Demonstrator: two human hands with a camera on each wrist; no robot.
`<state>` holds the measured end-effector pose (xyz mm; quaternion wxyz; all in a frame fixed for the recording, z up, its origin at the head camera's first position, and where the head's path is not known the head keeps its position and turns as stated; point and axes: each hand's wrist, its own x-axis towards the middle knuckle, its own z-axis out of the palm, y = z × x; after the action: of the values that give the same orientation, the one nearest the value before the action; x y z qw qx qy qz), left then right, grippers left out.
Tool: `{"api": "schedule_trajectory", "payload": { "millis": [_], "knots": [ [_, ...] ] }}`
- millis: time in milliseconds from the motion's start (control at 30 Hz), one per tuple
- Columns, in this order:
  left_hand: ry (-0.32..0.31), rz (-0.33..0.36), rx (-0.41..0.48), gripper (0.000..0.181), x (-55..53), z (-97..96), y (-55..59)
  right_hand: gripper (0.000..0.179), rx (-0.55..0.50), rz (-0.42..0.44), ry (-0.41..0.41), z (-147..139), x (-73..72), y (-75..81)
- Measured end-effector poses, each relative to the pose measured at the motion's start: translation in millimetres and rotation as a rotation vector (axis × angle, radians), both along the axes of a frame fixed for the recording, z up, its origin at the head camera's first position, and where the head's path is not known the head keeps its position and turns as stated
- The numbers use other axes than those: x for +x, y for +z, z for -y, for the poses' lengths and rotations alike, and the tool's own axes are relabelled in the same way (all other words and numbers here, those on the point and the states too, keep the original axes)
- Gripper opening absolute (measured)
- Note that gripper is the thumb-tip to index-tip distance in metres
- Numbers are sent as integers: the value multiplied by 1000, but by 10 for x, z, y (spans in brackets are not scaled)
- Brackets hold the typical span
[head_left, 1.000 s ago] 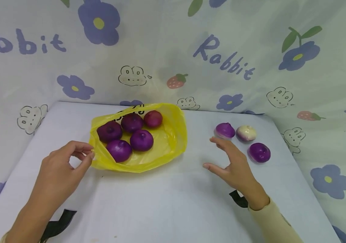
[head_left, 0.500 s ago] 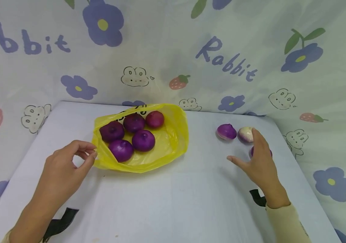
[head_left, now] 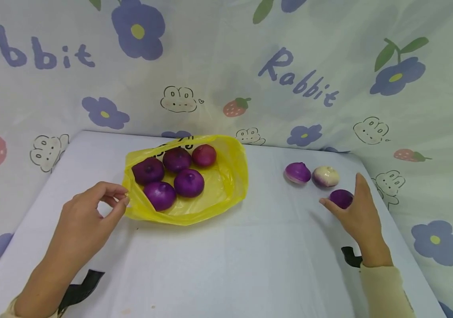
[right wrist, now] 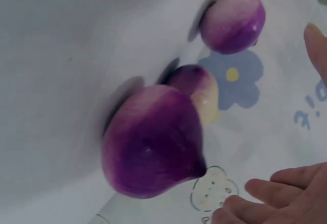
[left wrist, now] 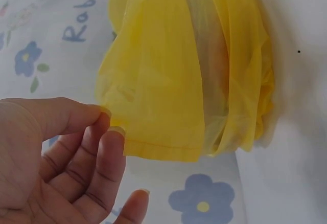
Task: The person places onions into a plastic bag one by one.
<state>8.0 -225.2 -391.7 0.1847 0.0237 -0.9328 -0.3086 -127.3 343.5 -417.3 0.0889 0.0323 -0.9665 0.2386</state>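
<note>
Here: my left hand (head_left: 87, 216) pinches yellow bag (head_left: 226, 185) rim, keeps mouth open. My right hand (head_left: 359, 216), fingers spread wide, cups near purple onion (head_left: 341, 198) on table (head_left: 226, 265) (w/o gripping yet). Wrap fully before lifting; round skin likely slips.

Yellow plastic bag (head_left: 226, 185), deep purple onions (head_left: 188, 182) inside (one reddish (head_left: 204, 155)), plain white tabletop (head_left: 226, 265), purple onion (head_left: 340, 198), purple-and-white onion (head_left: 325, 176), pale backdrop cloth (head_left: 218, 66) printed with blue flowers, red strawberries, outlined rabbits, blue "Rabbit" lettering, cream sleeve (head_left: 383, 287)
</note>
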Motion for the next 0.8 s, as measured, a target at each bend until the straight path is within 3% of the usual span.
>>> {"api": "schedule_trajectory", "payload": {
  "millis": [167, 567, 800],
  "knots": [
    [-1, -7, -1, 18, 5, 3, 15, 126, 21, 63, -10, -109, -46, -81],
    [-1, -26, -4, 21, 10, 12, 7, 130, 24, 330, -106, -354, -139, -254],
    [6, -34, -6, 22, 17, 12, 4, 124, 19, 397, -127, -400, -175, -299]
  ]
}}
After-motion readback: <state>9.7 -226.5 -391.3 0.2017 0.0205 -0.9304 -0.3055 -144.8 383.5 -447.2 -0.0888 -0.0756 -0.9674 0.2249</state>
